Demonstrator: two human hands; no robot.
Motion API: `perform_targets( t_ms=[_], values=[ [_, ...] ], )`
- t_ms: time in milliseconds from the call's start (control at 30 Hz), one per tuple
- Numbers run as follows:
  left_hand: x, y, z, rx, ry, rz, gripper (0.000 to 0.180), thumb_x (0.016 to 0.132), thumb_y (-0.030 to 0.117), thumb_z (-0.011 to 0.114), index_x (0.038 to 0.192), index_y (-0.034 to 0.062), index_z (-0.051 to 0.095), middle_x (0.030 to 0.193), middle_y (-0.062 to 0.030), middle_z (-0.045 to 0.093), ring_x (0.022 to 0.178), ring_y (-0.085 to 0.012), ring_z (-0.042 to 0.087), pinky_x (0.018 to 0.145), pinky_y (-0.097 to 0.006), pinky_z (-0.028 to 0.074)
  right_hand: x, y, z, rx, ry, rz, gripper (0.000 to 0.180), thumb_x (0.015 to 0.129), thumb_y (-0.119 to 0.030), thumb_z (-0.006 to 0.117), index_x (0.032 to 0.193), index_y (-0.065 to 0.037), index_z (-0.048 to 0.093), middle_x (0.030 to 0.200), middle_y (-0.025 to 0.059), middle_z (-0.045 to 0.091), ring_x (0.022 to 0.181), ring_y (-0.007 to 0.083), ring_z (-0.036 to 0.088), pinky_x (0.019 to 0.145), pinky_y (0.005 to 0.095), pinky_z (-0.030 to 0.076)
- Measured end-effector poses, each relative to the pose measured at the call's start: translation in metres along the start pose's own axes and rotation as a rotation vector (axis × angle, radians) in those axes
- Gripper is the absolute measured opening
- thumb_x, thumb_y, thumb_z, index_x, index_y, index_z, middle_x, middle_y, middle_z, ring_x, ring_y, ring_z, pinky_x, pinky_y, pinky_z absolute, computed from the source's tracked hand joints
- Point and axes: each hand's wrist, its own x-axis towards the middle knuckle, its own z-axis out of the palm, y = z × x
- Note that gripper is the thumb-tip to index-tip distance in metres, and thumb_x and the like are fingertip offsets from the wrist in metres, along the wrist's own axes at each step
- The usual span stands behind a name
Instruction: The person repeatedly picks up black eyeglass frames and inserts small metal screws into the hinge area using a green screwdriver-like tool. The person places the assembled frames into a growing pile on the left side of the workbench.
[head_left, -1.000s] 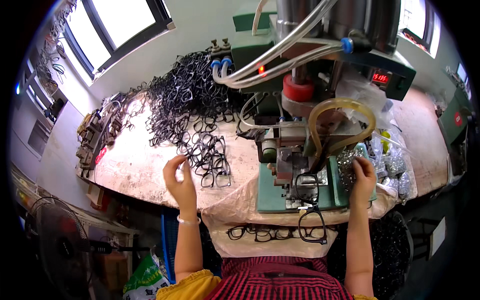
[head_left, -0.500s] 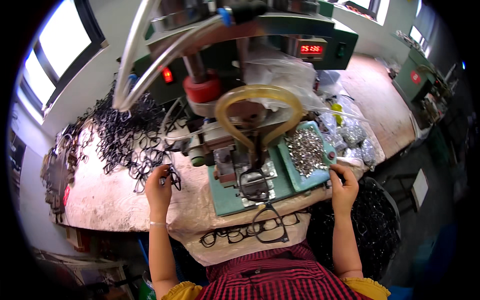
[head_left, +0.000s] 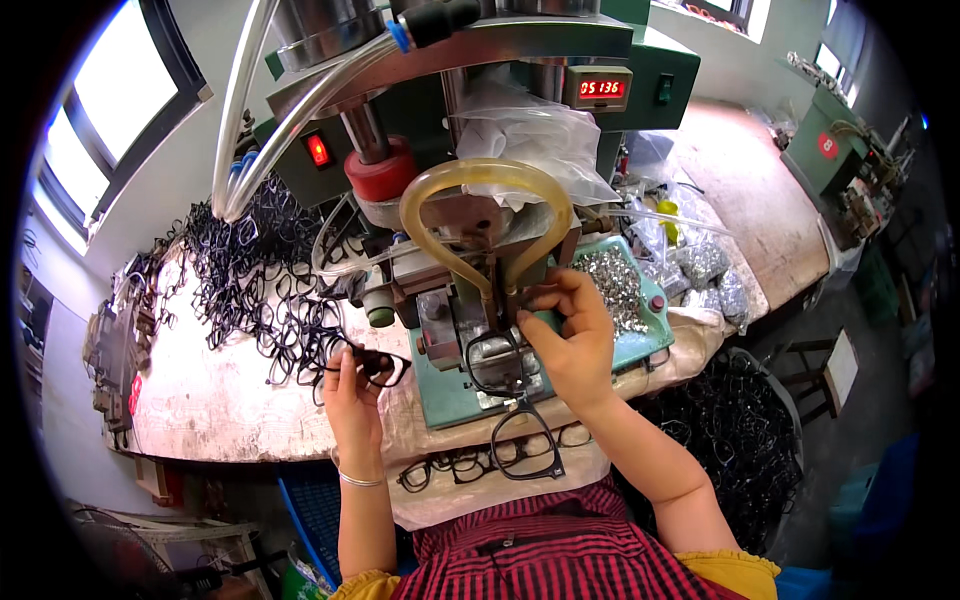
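Observation:
My left hand (head_left: pixel 352 405) is closed on a black eyeglass frame (head_left: pixel 398 372), held just above the table left of the green machine. My right hand (head_left: pixel 578 345) reaches into the machine's working area, thumb and fingers bent together beside the yellowish tube loop (head_left: pixel 553 232). Anything between those fingertips is too small or hidden to make out. Another black eyeglass frame (head_left: pixel 524 474) sits at the machine, one rim on the metal fixture and the other hanging over the front edge. Right of my hand lies a teal tray (head_left: pixel 655 335) with small shiny metal parts (head_left: pixel 612 278).
A tangled heap of black eyeglass frames (head_left: pixel 255 250) covers the table's left side. Several frames (head_left: pixel 460 466) lie in a row on the cloth before me. Bags of metal parts (head_left: pixel 704 262) stand beyond the tray. A large container of dark frames (head_left: pixel 725 430) stands at lower right.
My right hand has left the tray's near right edge and moved left to the machine. The left hand has lifted an eyeglass frame from beside the heap and moved slightly right.

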Motion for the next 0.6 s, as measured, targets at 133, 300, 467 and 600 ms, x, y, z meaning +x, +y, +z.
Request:
perform_targets(
  t_ms=[133, 300, 467, 600],
  values=[
    [-0.021, 0.040, 0.055, 0.020, -0.193, 0.459, 0.017, 0.103, 0.014, 0.053, 0.117, 0.0061, 0.060, 0.109, -0.0128, 0.067, 0.099, -0.0232, 0.067, 0.090, -0.039, 0.056, -0.003, -0.003, 0.003, 0.147, -0.056, 0.057, 0.045, 0.083, 0.005, 0.067, 0.124, 0.002, 0.050, 0.098, 0.0075, 0.065, 0.096, 0.0122, 0.062, 0.091, 0.0251, 0.046],
    [-0.064, 0.079, 0.092, 0.170, -0.387, 0.906, 0.015, 0.099, 0.010, 0.056, 0.113, 0.0038, 0.056, 0.109, -0.0169, 0.065, 0.097, -0.0287, 0.064, 0.089, -0.043, 0.053, -0.011, -0.029, 0.015, 0.142, -0.059, 0.066, 0.054, 0.084, 0.006, 0.063, 0.134, 0.002, 0.045, 0.116, 0.0117, 0.064, 0.102, 0.0151, 0.062, 0.095, 0.0294, 0.046],
    [-0.071, 0.070, 0.111, 0.736, -0.768, 0.965, 0.028, 0.072, 0.006, 0.078, 0.100, 0.0130, 0.076, 0.108, -0.0068, 0.073, 0.087, -0.0261, 0.058, 0.094, -0.049, 0.053, 0.001, -0.027, -0.030, -0.326, -0.214, -0.050, 0.034, 0.081, -0.005, 0.065, 0.116, -0.002, 0.065, 0.118, 0.0151, 0.066, 0.112, 0.0278, 0.063, 0.100, 0.0384, 0.046],
    [-0.062, 0.051, 0.124, 0.972, -0.939, 0.991, 0.029, 0.069, 0.008, 0.079, 0.098, 0.0146, 0.078, 0.107, -0.0035, 0.073, 0.083, -0.0249, 0.056, 0.098, -0.048, 0.049, 0.008, 0.040, -0.095, -1.247, 0.051, -0.212, 0.021, 0.076, -0.012, 0.072, 0.097, -0.009, 0.072, 0.125, 0.0246, 0.060, 0.128, 0.0420, 0.049, 0.107, 0.0486, 0.040]
  ],
)
